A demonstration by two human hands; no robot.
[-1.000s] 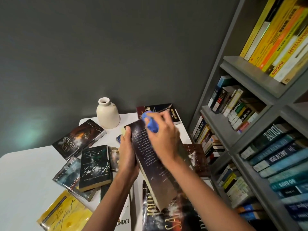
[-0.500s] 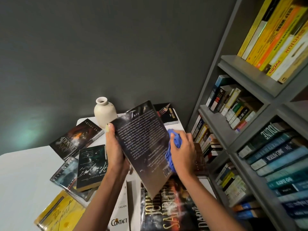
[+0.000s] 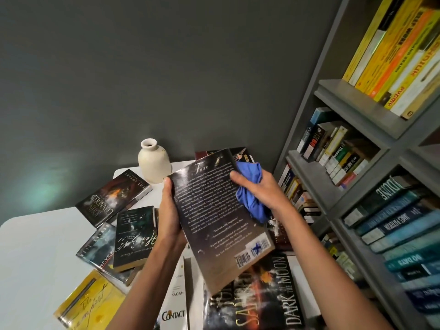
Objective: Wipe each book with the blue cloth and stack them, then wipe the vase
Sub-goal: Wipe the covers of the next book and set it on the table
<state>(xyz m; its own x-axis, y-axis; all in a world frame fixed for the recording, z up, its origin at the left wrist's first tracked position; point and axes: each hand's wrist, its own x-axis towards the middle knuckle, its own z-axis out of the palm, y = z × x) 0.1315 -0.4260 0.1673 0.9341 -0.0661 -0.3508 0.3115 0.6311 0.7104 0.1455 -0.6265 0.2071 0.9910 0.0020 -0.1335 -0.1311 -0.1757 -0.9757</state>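
Dark grey wall (image 3: 142, 67) across the whole back, matte and plain. Low on its left there's a soft greenish patch of light (image 3: 45, 189). Beneath it sits a white worktop (image 3: 31, 253), its near corner rounded. Over on the right a tall grey bookcase (image 3: 357, 101) runs up out of view, shelves packed tight: yellow and orange spines (image 3: 390, 51) up top, mixed paperbacks (image 3: 333, 151) in the middle, blue and teal spines (image 3: 404, 225) lower down.

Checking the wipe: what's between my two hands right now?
In the head view, the dark paperback spans the gap: the left hand grips one edge, the right hand holds the blue cloth at the opposite edge.
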